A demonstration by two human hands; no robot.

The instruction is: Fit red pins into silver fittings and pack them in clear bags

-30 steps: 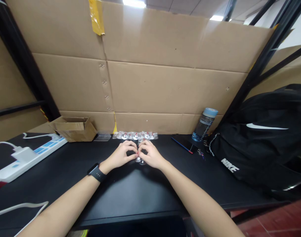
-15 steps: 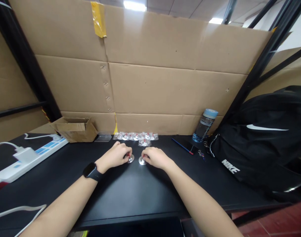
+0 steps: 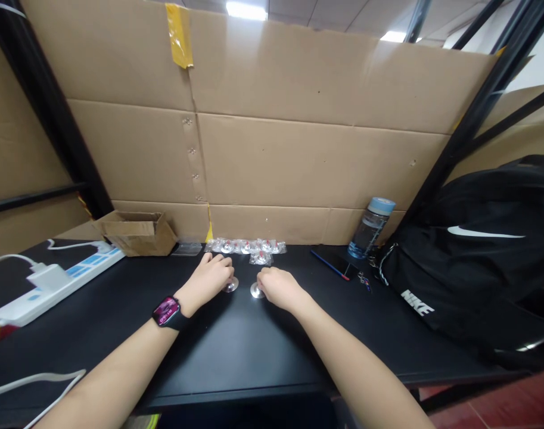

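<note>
My left hand (image 3: 211,275), with a smartwatch (image 3: 168,312) on its wrist, has its fingers closed over a small clear suction cup (image 3: 230,285) that rests on the black table. The fingers of my right hand (image 3: 278,287) are pinched over a second clear suction cup (image 3: 256,291), a short gap to the right of the first. Both fingers and knuckles hide the tops of the cups; only their shiny round rims show. Beyond my hands, several more cups with red parts (image 3: 246,246) lie in clear wrappers along the cardboard wall, with one wrapped cup (image 3: 261,257) in front of that row.
An open cardboard box (image 3: 142,235) and a white power strip (image 3: 77,280) stand at the left. To the right are a blue pen (image 3: 329,264), a dark phone (image 3: 343,266), keys (image 3: 364,280), a water bottle (image 3: 370,227) and a black backpack (image 3: 472,268). A cardboard wall (image 3: 272,161) closes the back.
My left hand has turned and shifted slightly left with its cup, hiding the red part that showed before. The watch screen has lit up. My right hand has curled a little more over its cup.
</note>
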